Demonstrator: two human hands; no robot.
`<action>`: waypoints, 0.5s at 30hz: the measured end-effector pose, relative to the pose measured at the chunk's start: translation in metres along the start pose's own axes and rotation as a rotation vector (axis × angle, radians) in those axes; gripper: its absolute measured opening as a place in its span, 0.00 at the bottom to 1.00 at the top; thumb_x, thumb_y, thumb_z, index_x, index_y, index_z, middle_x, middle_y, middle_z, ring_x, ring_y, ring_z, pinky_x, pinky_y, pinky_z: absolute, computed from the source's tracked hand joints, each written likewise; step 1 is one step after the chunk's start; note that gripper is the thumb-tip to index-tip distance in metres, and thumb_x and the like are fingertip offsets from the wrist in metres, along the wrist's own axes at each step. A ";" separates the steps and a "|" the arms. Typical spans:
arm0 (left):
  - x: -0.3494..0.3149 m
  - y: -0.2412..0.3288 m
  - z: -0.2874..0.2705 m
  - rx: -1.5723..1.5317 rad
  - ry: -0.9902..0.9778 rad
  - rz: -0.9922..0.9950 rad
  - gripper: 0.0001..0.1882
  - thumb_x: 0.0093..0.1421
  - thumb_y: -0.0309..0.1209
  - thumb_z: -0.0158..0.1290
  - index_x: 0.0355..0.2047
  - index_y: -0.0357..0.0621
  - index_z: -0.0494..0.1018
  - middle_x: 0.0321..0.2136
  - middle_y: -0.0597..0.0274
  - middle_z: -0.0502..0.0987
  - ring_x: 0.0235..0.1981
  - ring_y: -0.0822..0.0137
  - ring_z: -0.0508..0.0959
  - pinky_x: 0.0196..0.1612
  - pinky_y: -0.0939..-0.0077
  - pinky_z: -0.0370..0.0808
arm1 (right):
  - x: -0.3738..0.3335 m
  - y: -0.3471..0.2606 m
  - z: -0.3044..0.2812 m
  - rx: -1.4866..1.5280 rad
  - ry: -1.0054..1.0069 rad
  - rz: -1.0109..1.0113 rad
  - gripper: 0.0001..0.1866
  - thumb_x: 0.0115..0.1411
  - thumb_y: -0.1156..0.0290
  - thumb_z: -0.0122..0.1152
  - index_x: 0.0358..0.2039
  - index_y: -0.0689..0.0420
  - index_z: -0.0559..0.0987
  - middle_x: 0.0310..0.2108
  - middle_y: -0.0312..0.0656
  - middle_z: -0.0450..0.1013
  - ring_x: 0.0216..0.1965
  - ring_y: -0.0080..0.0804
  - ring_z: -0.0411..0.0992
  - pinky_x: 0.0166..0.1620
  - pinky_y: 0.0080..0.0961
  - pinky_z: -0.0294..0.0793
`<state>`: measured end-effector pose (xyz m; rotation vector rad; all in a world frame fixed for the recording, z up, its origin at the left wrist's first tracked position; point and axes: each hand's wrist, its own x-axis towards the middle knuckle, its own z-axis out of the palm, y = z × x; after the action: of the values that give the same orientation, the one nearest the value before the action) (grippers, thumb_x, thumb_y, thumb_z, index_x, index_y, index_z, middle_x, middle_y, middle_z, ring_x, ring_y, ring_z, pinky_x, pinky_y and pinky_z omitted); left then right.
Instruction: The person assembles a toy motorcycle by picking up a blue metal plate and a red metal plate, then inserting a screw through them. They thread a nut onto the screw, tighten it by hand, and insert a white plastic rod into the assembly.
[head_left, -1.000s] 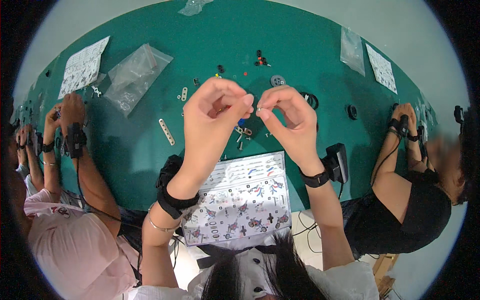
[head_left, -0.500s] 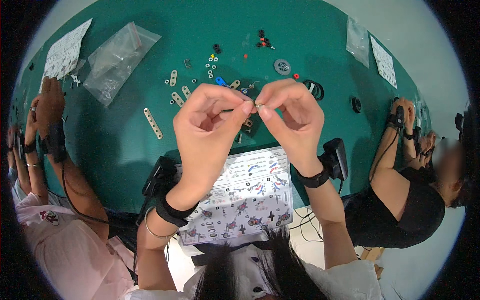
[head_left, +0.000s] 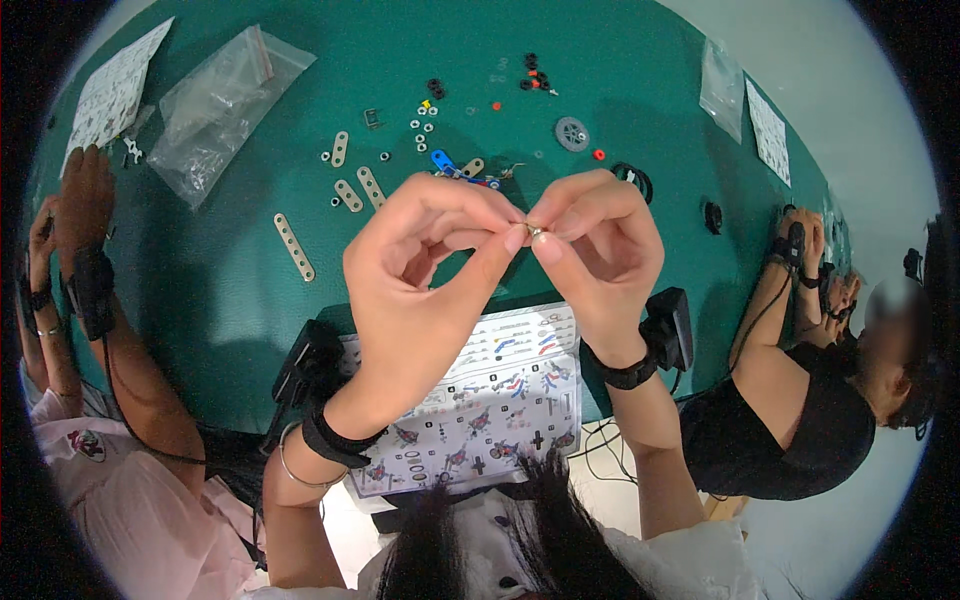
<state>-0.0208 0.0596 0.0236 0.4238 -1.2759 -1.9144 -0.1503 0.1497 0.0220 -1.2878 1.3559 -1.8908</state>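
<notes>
My left hand (head_left: 405,285) and my right hand (head_left: 605,255) meet above the table, thumb and fingertips pinched. Between the fingertips is a small shiny metal part (head_left: 536,231), like a screw or nut; its exact kind is too small to tell. Both hands close on it from either side. Just beyond them lies a blue perforated strip (head_left: 442,160) among other small parts, partly hidden by my fingers. Several metal strips with holes, such as this long one (head_left: 294,247), lie to the left of my left hand.
A printed instruction sheet (head_left: 400,470) lies below my hands. Several nuts (head_left: 421,138), a grey wheel (head_left: 572,134), black rings (head_left: 640,180) and small black parts (head_left: 537,82) lie farther off. A clear plastic bag (head_left: 225,120) is at far left. Other people sit on both sides.
Both hands have moved slightly right and nearer to me, still pinching the small metal part. The view has shifted a little. More of the part's shiny end shows between the fingertips.
</notes>
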 end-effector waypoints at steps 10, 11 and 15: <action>-0.003 0.002 0.000 0.004 0.004 0.039 0.09 0.57 0.14 0.58 0.37 0.34 0.73 0.36 0.58 0.78 0.38 0.72 0.80 0.45 0.78 0.77 | -0.002 0.000 0.001 0.048 0.000 0.032 0.14 0.54 0.87 0.64 0.38 0.58 0.72 0.39 0.45 0.74 0.42 0.30 0.75 0.46 0.27 0.74; -0.003 0.002 0.000 0.010 0.012 0.032 0.09 0.57 0.14 0.58 0.37 0.34 0.72 0.36 0.59 0.78 0.39 0.73 0.79 0.45 0.78 0.77 | -0.002 -0.001 0.001 0.057 0.004 0.030 0.15 0.54 0.87 0.65 0.38 0.58 0.72 0.39 0.45 0.74 0.42 0.30 0.75 0.47 0.28 0.74; -0.001 -0.001 -0.001 0.008 0.011 0.028 0.10 0.58 0.14 0.58 0.39 0.34 0.72 0.36 0.60 0.77 0.39 0.73 0.79 0.45 0.78 0.77 | -0.003 -0.002 0.003 0.075 0.023 0.063 0.16 0.53 0.88 0.65 0.39 0.58 0.71 0.39 0.45 0.75 0.42 0.31 0.76 0.47 0.28 0.75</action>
<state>-0.0192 0.0597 0.0223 0.4179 -1.2765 -1.8819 -0.1465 0.1514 0.0228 -1.1772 1.3086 -1.9004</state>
